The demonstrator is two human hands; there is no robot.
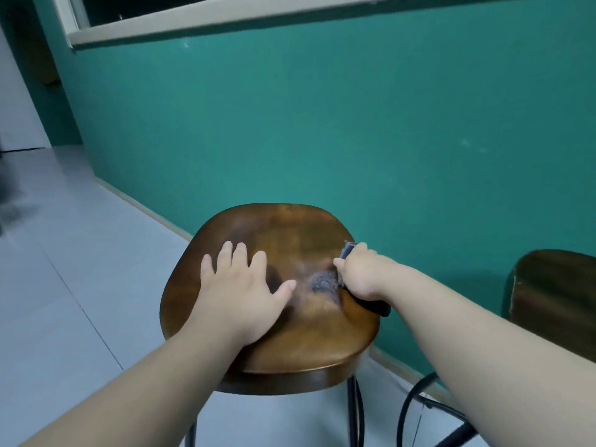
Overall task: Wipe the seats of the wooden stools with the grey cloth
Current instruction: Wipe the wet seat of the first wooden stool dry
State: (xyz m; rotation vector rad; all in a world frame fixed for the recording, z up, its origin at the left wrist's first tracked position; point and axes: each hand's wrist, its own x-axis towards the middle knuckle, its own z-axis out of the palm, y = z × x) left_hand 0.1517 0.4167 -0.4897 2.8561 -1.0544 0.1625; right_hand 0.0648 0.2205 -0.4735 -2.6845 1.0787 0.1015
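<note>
A wooden stool seat (pixel 290 227), brown and glossy with rounded corners, fills the middle of the view on black metal legs. My left hand (pixel 245 285) lies flat on the seat's left half with its fingers spread. My right hand (pixel 358 272) grips the grey cloth (pixel 324 283) at the seat's right edge. The cloth is bunched under the fist, with a corner sticking out above the knuckles. A second wooden stool (pixel 554 298) stands at the right edge, only partly in view.
A teal wall (pixel 354 124) runs close behind both stools, with a pale skirting along its foot. A window frame (pixel 225 24) sits above. Light floor tiles (pixel 64 269) spread out to the left. Black metal legs (pixel 416 401) of the second stool cross at lower right.
</note>
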